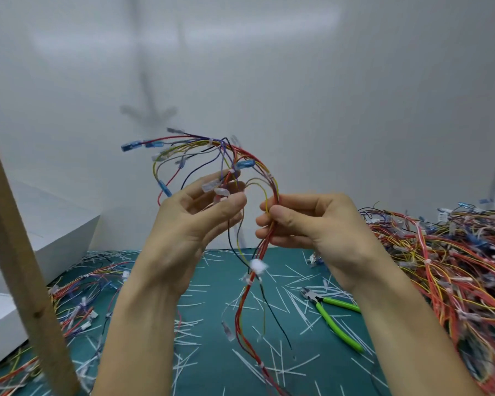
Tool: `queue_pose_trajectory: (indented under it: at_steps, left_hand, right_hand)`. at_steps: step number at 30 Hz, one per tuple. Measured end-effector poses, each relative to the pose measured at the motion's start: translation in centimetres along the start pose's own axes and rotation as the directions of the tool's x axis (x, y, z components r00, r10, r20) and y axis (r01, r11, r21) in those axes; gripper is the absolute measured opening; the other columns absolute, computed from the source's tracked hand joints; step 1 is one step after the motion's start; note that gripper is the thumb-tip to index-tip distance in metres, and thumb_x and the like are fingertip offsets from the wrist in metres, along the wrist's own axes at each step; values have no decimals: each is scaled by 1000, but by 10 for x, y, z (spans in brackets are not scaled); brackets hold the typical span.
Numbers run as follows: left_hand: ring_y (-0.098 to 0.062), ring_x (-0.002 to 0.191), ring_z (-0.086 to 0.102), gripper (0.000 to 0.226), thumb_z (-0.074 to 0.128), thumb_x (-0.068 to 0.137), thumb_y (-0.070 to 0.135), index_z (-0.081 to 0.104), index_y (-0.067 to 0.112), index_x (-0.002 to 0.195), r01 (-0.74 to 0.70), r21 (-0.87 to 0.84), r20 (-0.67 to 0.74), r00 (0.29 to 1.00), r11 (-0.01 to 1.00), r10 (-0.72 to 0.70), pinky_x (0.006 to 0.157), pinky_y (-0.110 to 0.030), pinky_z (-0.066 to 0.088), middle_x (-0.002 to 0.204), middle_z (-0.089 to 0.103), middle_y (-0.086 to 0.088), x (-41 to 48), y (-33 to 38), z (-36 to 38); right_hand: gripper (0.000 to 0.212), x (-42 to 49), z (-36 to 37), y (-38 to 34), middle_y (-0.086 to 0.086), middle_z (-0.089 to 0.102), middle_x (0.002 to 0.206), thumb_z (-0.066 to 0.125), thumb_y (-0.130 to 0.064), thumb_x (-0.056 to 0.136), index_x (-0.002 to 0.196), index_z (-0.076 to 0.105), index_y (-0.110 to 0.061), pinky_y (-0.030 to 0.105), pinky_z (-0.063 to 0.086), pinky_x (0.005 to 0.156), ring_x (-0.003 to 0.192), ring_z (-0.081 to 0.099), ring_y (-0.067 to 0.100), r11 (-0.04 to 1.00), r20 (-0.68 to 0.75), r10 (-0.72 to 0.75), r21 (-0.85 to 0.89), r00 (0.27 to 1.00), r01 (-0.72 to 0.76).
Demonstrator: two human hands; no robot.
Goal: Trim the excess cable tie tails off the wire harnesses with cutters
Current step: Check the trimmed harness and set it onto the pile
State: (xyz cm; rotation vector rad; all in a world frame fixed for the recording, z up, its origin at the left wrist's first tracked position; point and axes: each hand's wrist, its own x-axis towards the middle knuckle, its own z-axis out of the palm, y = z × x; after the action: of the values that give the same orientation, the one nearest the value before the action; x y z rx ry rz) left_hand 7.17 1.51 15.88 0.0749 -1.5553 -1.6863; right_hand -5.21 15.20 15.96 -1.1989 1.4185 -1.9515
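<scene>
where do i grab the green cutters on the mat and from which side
Take the cutters by the two green handles, coming from above on the near right. The handles splay toward that side while the metal head points far left. The right hand is nearest but holds the harness now.

Mid-frame, both hands hold a harness (pixel 242 178) up: left hand (pixel 196 217) pinches connectors, right hand (pixel 312 221) grips wires. Cutters (pixel 333 315) lie lower right on the surface (pixel 212 281).
</scene>
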Motion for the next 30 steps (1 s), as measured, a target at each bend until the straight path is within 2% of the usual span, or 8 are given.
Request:
queue_pose_trajectory:
  at_steps: [2, 6, 8, 12, 16, 22, 27, 30]
  left_hand:
    - [-22, 109, 68, 43, 83, 68, 10, 73, 16, 109, 30, 56, 60, 998, 998, -33, 86, -30, 59, 114, 73, -7, -2, -1, -6]
    - [-17, 114, 67, 51, 75, 73, 23, 64, 20, 122, 106, 280, 160, 975, 954, -155, 94, -36, 56, 120, 71, 0, -3, -5, -12]
    - [-14, 114, 66, 52, 76, 74, 29, 64, 22, 124, 153, 412, 223, 939, 898, -262, 93, -32, 55, 120, 71, 4, -3, -8, -12]
    - [-24, 99, 73, 28, 69, 87, 24, 68, 13, 112, 270, 462, 239, 880, 845, -411, 86, -30, 59, 107, 76, -5, -4, -12, -11]
    - [-23, 85, 76, 18, 54, 98, 13, 69, 6, 104, 268, 362, 112, 938, 893, -327, 66, -22, 60, 98, 77, -8, -1, -11, -11]
    - [-20, 81, 76, 20, 51, 100, 14, 65, 2, 107, 198, 287, 21, 977, 937, -213, 57, -17, 56, 95, 78, -6, 1, -9, -12]
    - [-22, 88, 75, 32, 53, 94, 30, 66, 5, 107, 166, 334, 218, 944, 928, -247, 73, -21, 59, 101, 77, -8, -2, -10, -4]
    - [-27, 99, 73, 31, 67, 90, 19, 62, 5, 119, 139, 323, 365, 894, 936, -259, 90, -30, 57, 107, 75, -10, -3, -14, 6]
  right_hand:
    - [12, 0, -3, -1, 10, 77, 81, 64, -5, 89, 89, 75, -10, 24, 60, 65, 73, 75, 21, 999, -30, -18, 30, 999, 18]
    - [13, 1, -5, -3, 9, 77, 81, 64, -6, 88, 89, 76, -11, 23, 59, 64, 73, 75, 21, 995, -64, -36, 91, 997, 42]
    - [14, 2, -6, -3, 8, 77, 81, 64, -7, 87, 85, 77, -13, 23, 59, 64, 74, 75, 21, 993, -78, -37, 107, 996, 45]
    - [15, 2, -8, -4, 7, 76, 79, 64, -6, 89, 86, 77, -13, 20, 58, 61, 72, 75, 21, 993, -112, -19, 112, 994, 31]
    - [14, 2, -11, -4, 6, 76, 79, 64, -6, 88, 87, 76, -12, 17, 55, 56, 71, 75, 20, 993, -107, 16, 121, 994, -3]
    - [11, 3, -14, -1, 7, 77, 82, 66, -10, 87, 91, 76, -10, 18, 55, 57, 73, 75, 18, 995, -82, 49, 89, 995, -41]
    - [10, 6, -12, 1, 6, 77, 80, 66, -9, 87, 89, 76, -12, 21, 59, 62, 68, 73, 14, 992, -133, 42, 127, 990, -25]
    - [11, 8, -9, 4, 3, 75, 76, 67, -9, 87, 83, 76, -13, 21, 58, 59, 66, 71, 13, 990, -193, 21, 141, 981, 7]
